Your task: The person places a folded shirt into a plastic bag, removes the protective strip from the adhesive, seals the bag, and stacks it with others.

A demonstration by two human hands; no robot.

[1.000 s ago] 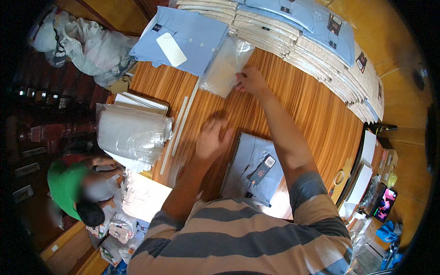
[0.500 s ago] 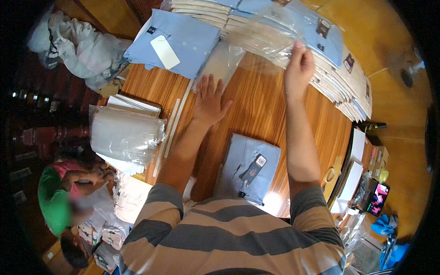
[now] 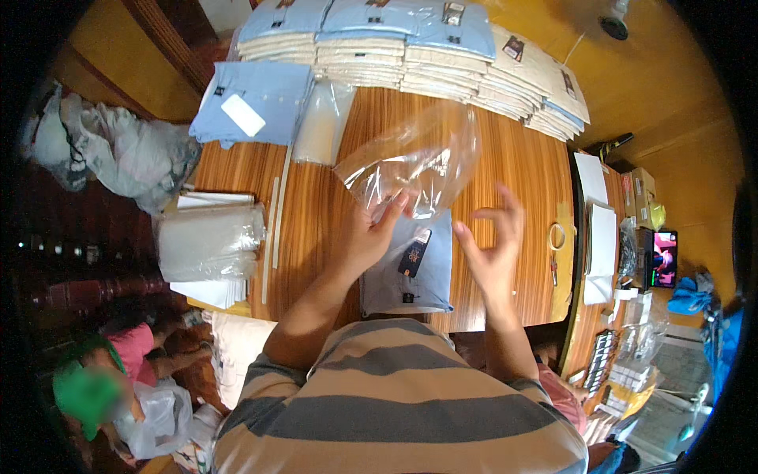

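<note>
A clear plastic bag (image 3: 442,150) hangs over the middle of the wooden table, its near edge pinched in my left hand (image 3: 379,233). My right hand (image 3: 493,245) is free of it, thumb and fingers spread apart just to the right. Beneath the bag lies a folded blue shirt (image 3: 387,288) with a dark hang tag (image 3: 414,253) on its front. The bag and my left hand cover the shirt's far part. Another folded blue shirt (image 3: 276,95) with a blank white tag (image 3: 242,115) rests at the far left, beside a flat clear bag (image 3: 324,118).
Stacks of bagged shirts (image 3: 442,67) line the far edge. Clear bags (image 3: 209,241) lie in a pile at the left, near a thin white strip (image 3: 275,221). A tape roll (image 3: 557,235) and a lit phone (image 3: 664,259) are at the right. A person (image 3: 95,387) sits lower left.
The clear bag has come off the far side toward me, above the near shirt. My left hand has left the tabletop and grips it; my right hand has let go.
</note>
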